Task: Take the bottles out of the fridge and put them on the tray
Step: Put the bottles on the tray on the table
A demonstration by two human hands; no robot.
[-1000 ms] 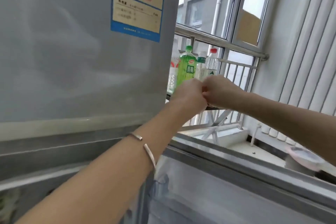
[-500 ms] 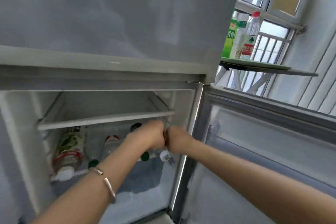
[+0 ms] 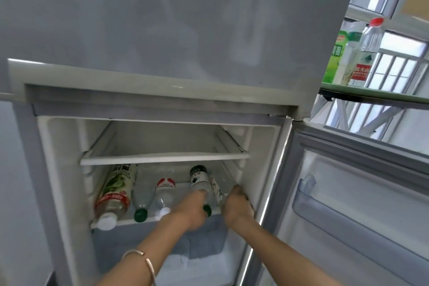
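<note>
The fridge's lower compartment (image 3: 262, 169) is open, with several bottles lying on a shelf, caps toward me. My left hand (image 3: 192, 210) is closed around the neck of a dark-labelled bottle (image 3: 199, 177); its green cap shows under my fingers. My right hand (image 3: 238, 204) lies curled over a clear bottle (image 3: 218, 189) by the right wall, and its grip is hidden. Further left lie a red-labelled bottle (image 3: 164, 194), a clear green-capped bottle (image 3: 142, 202) and a red-and-green labelled bottle (image 3: 115, 193). The green tray (image 3: 380, 96) at upper right holds a green tea bottle (image 3: 335, 60) and a red-capped water bottle (image 3: 365, 58).
The fridge door (image 3: 359, 204) stands open to the right, its door shelf holding nothing I can see. The closed upper door (image 3: 162, 25) fills the top of the view. An upper fridge shelf (image 3: 162, 158) sits just above the bottles. Window bars stand behind the tray.
My view dropped from the tray to the open fridge. Both hands moved down from the tray into the fridge and spread apart onto two bottles at the right of the shelf.
</note>
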